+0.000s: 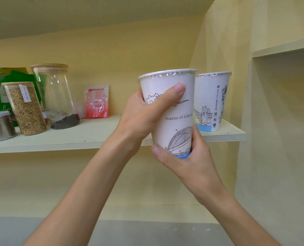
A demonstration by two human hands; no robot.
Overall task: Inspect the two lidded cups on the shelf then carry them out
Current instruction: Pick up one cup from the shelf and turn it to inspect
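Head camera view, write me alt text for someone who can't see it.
Both hands hold a sealed white paper cup upright before a shelf: left hand round its upper side, right hand at its base. A second cup stands on the shelf behind; jars and a red packet sit left.

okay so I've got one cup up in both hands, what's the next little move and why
Probably free the right hand and reach for the second cup. The held cup is already lifted off the shelf, with the left hand wrapped round its upper wall, while the other cup still stands on the shelf behind it.
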